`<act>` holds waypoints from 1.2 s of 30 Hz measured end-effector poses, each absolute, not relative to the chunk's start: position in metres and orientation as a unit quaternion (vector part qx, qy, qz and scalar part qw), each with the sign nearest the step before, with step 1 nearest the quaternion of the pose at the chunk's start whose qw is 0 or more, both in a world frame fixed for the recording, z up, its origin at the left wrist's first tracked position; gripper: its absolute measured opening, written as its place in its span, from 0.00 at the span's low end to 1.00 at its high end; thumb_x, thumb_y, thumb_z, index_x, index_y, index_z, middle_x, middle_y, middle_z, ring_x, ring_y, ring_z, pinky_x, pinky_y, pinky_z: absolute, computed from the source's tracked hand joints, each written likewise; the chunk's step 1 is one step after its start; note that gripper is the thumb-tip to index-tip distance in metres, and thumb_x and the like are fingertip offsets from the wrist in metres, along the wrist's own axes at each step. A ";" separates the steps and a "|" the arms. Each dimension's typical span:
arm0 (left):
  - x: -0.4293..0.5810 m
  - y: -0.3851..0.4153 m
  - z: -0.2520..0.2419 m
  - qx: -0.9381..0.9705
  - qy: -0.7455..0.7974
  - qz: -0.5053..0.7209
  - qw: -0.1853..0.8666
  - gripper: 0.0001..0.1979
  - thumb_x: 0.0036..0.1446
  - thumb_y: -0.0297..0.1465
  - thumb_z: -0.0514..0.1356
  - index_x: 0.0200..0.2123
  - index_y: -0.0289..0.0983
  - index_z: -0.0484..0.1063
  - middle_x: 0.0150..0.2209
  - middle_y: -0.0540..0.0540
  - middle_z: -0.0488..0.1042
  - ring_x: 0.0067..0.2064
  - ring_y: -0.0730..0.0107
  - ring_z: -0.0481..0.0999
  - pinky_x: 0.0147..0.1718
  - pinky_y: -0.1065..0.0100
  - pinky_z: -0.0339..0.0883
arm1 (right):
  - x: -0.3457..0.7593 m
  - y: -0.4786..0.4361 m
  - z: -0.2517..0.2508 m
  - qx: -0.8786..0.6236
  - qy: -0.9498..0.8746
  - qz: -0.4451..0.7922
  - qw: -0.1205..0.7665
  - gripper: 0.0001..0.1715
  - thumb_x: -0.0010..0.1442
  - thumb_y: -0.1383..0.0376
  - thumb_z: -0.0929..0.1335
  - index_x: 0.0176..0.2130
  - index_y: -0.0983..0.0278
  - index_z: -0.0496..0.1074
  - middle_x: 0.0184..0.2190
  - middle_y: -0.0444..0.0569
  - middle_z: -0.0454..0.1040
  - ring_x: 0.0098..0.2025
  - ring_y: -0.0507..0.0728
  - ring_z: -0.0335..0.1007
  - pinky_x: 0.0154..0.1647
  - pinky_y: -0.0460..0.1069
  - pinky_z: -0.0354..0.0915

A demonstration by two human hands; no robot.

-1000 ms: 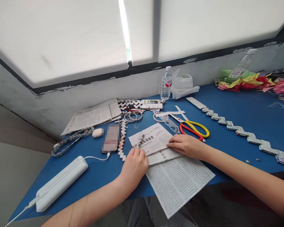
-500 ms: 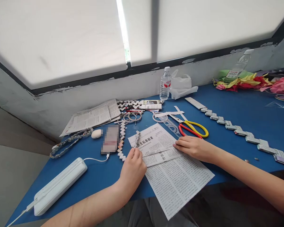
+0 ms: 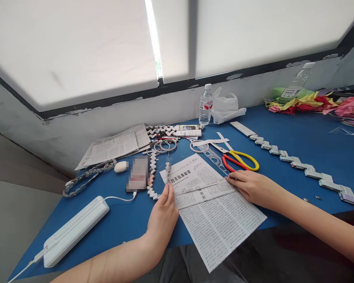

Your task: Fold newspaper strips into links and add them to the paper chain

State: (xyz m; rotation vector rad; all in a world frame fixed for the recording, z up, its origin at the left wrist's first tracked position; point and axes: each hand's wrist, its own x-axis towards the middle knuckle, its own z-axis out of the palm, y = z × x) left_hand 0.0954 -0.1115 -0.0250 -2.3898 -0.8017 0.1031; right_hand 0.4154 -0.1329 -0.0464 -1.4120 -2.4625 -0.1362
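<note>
A newspaper sheet (image 3: 221, 224) with a folded band across its middle lies over the front edge of the blue table. At the band's left end is my left hand (image 3: 164, 206), its fingers closed together on a small folded paper chain (image 3: 168, 169) that sticks up beyond the fingertips. The fingers of my right hand (image 3: 247, 186) press together at the band's right end and hold the sheet's edge. Scissors (image 3: 242, 160) with red and yellow handles lie just beyond my right hand, beside a clear ruler (image 3: 216, 157).
On the left are a white power strip (image 3: 76, 232), a phone (image 3: 138, 173) and a white mouse (image 3: 120, 167). Folded newspapers (image 3: 112, 145) and a water bottle (image 3: 205, 105) stand behind. A long zigzag paper chain (image 3: 297, 163) crosses the right side.
My right hand has slid a little right along the folded band. My left hand has shifted slightly left, and the small chain at its fingertips has moved left too.
</note>
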 end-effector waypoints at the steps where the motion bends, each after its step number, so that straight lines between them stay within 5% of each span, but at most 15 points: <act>1: 0.095 -0.112 -0.026 -0.903 -0.300 0.045 0.303 0.26 0.48 0.20 0.58 0.53 0.34 0.73 0.58 0.42 0.69 0.64 0.52 0.60 0.65 0.55 0.52 | 0.414 -0.133 -0.043 -0.507 -0.847 -0.033 0.155 0.22 0.64 0.67 0.57 0.44 0.66 0.77 0.43 0.60 0.76 0.44 0.65 0.74 0.42 0.58 0.73; 6: 0.091 -0.114 -0.033 -0.911 -0.296 0.057 0.281 0.26 0.45 0.21 0.60 0.52 0.33 0.74 0.59 0.42 0.67 0.67 0.53 0.53 0.68 0.54 0.45 | 0.389 -0.124 -0.021 -0.608 -0.774 0.084 0.154 0.26 0.66 0.57 0.57 0.35 0.65 0.79 0.36 0.58 0.76 0.37 0.63 0.73 0.36 0.56 0.71; 12: 0.089 -0.112 -0.037 -0.918 -0.305 0.037 0.252 0.24 0.47 0.23 0.59 0.50 0.35 0.76 0.59 0.43 0.67 0.68 0.54 0.46 0.67 0.54 0.46 | 0.355 -0.106 -0.021 -0.571 -0.729 0.291 0.240 0.21 0.62 0.51 0.63 0.39 0.62 0.78 0.41 0.53 0.73 0.41 0.60 0.70 0.41 0.54 0.68; 17: 0.092 -0.111 -0.012 -0.929 -0.269 0.018 0.252 0.20 0.57 0.23 0.53 0.51 0.29 0.74 0.58 0.37 0.68 0.65 0.56 0.59 0.62 0.59 0.58 | 0.343 -0.095 -0.017 -0.568 -0.722 0.346 0.190 0.16 0.56 0.53 0.68 0.35 0.62 0.77 0.37 0.51 0.73 0.38 0.60 0.68 0.36 0.53 0.65; 24: 0.102 -0.105 0.019 -0.948 -0.309 -0.071 -0.040 0.17 0.63 0.27 0.50 0.50 0.35 0.73 0.49 0.42 0.77 0.49 0.63 0.75 0.47 0.64 0.70 | 0.349 -0.092 0.005 -0.516 -0.774 0.361 0.070 0.10 0.57 0.57 0.65 0.36 0.60 0.71 0.38 0.49 0.72 0.38 0.59 0.67 0.34 0.51 0.63; 28: 0.109 -0.096 0.020 -0.926 -0.339 -0.046 -0.159 0.15 0.63 0.33 0.53 0.50 0.36 0.73 0.45 0.44 0.78 0.46 0.62 0.76 0.43 0.65 0.69 | 0.358 -0.091 0.020 -0.508 -0.781 0.363 -0.010 0.07 0.58 0.59 0.64 0.33 0.60 0.69 0.35 0.48 0.73 0.34 0.59 0.68 0.29 0.50 0.60; 36: 0.113 -0.082 0.016 -0.880 -0.352 -0.058 -0.314 0.13 0.62 0.35 0.55 0.42 0.37 0.78 0.40 0.47 0.80 0.38 0.66 0.77 0.34 0.70 0.66 | 0.346 -0.090 0.023 -0.477 -0.792 0.376 0.068 0.10 0.59 0.58 0.64 0.36 0.61 0.71 0.36 0.48 0.75 0.36 0.58 0.69 0.33 0.50 0.62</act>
